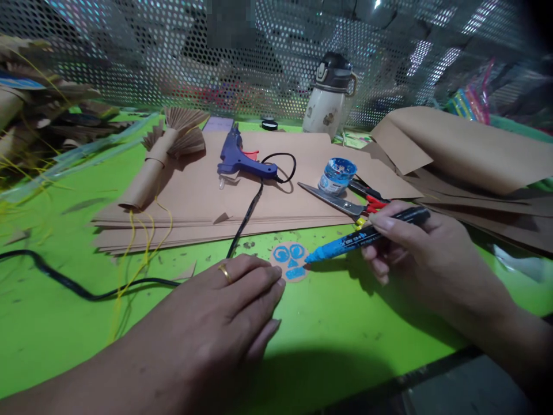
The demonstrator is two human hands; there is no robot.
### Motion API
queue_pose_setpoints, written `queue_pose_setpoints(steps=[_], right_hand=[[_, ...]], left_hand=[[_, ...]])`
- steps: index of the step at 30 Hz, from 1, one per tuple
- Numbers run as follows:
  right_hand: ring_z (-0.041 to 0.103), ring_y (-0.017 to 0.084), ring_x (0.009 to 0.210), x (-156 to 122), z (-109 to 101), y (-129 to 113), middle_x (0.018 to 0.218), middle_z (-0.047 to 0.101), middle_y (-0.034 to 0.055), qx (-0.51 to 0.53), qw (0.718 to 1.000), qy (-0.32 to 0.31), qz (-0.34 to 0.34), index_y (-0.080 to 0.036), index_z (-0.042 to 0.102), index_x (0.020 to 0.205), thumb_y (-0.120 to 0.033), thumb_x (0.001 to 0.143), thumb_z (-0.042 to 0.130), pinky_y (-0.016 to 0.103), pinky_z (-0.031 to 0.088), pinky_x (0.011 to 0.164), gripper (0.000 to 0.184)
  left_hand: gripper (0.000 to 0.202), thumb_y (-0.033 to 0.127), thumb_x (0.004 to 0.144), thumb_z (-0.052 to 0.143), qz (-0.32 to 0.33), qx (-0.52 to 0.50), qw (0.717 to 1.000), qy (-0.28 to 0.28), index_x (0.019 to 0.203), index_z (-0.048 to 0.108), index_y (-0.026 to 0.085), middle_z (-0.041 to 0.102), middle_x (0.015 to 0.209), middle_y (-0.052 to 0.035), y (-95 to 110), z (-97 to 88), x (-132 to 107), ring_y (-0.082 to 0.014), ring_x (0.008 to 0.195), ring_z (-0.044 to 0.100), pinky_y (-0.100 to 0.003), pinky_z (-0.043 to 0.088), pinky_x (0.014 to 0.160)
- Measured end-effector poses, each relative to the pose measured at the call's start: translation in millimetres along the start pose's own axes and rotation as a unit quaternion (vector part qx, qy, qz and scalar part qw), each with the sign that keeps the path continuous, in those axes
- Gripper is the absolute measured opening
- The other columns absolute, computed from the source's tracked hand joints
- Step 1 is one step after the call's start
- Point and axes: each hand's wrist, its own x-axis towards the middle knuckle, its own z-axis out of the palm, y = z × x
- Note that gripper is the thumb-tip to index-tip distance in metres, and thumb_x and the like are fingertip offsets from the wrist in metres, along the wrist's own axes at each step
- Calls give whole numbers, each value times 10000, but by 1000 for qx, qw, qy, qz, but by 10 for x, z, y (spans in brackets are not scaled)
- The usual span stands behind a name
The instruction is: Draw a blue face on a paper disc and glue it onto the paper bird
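A small round piece of brown paper (290,275) lies on the green table, bearing a face drawn in blue: two ringed eyes, a nose and a filled mouth. My left hand (242,300) rests flat at its left edge, fingertips on the paper, a gold ring on one finger. In my right hand (427,253) is a blue marker (345,245), tilted, its tip at the right side of the drawn face beside the mouth. Just beyond the marker are scissors (332,200) with red handles, partly hidden by the hand, and an open jar of blue paint (337,177).
Stacked brown paper sheets (190,202) hold a blue glue gun (246,161) with a black cord (86,293) and a paper tube figure (147,173) trailing yellow strings. A bottle (328,98) stands at the back by the perforated metal screen (151,63). Curled brown paper (466,144) lies right.
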Motion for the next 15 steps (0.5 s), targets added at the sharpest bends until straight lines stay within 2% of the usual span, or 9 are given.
queue_pose_setpoints(steps=[9,15], right_hand=[[563,113,412,77,5,-157,533,658,3,112,989,64,-68,-200,661,731,-261,783,799,199,467,380,159],[549,108,418,163,-39,-179,555,681,-4,126,983,78,-106,-216,616,787,-301,789,770,200,438,385,175]], left_hand=[[331,187,1081,456,1,-16,1000,-2,1082,779,112,804,1097,-111,48,-109,40,-245,958,707,-367,602,871],[300,181,1054,486,-23,-41,999,-19,1186,754,158,760,1172,-121,13,-139,-3,-245,1022,715,-380,617,890]])
